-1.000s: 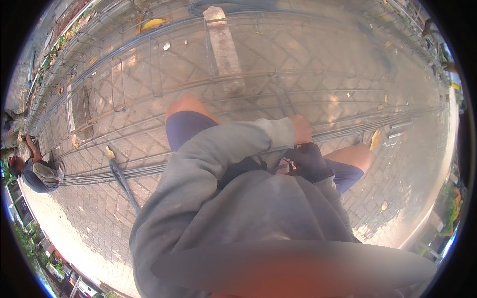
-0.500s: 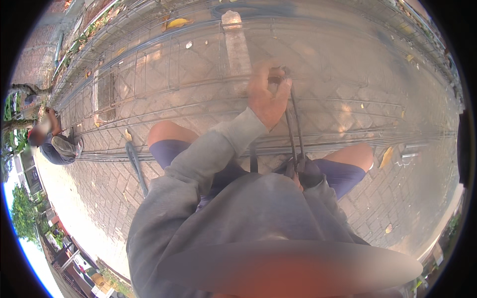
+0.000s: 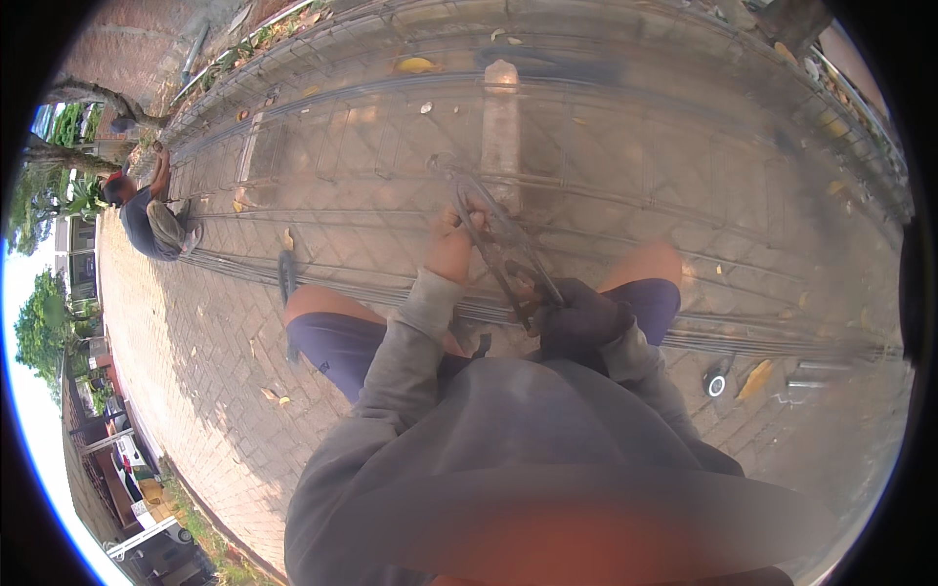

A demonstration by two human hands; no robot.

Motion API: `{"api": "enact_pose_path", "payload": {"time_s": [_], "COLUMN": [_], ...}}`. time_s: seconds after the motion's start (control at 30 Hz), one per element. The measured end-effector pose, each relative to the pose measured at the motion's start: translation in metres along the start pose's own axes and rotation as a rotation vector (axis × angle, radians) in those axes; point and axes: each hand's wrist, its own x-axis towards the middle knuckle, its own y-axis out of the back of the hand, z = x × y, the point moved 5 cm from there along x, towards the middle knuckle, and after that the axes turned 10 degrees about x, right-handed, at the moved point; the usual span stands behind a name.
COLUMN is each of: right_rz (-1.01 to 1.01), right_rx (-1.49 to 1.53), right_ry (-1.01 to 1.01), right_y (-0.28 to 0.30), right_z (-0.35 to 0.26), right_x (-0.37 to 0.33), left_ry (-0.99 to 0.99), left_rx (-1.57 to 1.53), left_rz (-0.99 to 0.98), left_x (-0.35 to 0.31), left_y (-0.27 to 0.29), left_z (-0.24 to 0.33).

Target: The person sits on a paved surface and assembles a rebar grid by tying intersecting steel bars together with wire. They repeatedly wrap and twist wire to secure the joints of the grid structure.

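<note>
My right hand (image 3: 586, 317), in a dark glove, grips the near end of a long, dark two-armed tool like pincers (image 3: 515, 230). The tool's arms stand apart near me and meet at a blurred far end. Beside its left arm is my bare left hand (image 3: 450, 252), with fingers curled against the tool. Whether they hold the tool or something thin is unclear. Both hands are above a bundle of long steel bars (image 3: 391, 293) running across in front of my knees. Beyond lies a wire-and-bar framework (image 3: 362, 176).
A concrete block (image 3: 501, 132) lies under the framework. Another person (image 3: 151, 220) squats at the far left, arms raised to the bars. A grey bar-like object (image 3: 287, 278) lies by my left knee. Short metal pieces (image 3: 816, 373) and a dark item with a white ring (image 3: 716, 385) are at right.
My left hand has come down and left, nearer my body. The tool's far end has swung left and its arms have spread. My right hand has risen into fuller view.
</note>
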Motion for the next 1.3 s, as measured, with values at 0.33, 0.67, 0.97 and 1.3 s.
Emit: {"api": "enact_pose_path", "payload": {"time_s": [0.33, 0.67, 0.97, 1.3], "right_rz": [0.067, 0.503, 0.621, 0.677], "right_rx": [-0.298, 0.812, 0.719, 0.658], "right_ry": [0.368, 0.282, 0.269, 0.321], "right_y": [0.042, 0.102, 0.122, 0.119], "right_z": [0.011, 0.038, 0.015, 0.012], "right_x": [0.042, 0.226, 0.289, 0.289], "left_ry": [0.172, -0.026, -0.214, -0.444], "left_rx": [-0.370, 0.739, 1.131, 1.041], "left_rz": [0.339, 0.159, -0.882, -1.022], "left_x": [0.042, 0.216, 0.308, 0.332], "left_y": [0.083, 0.020, -0.019, -0.085], "left_z": [-0.027, -0.032, -0.115, -0.184]}}
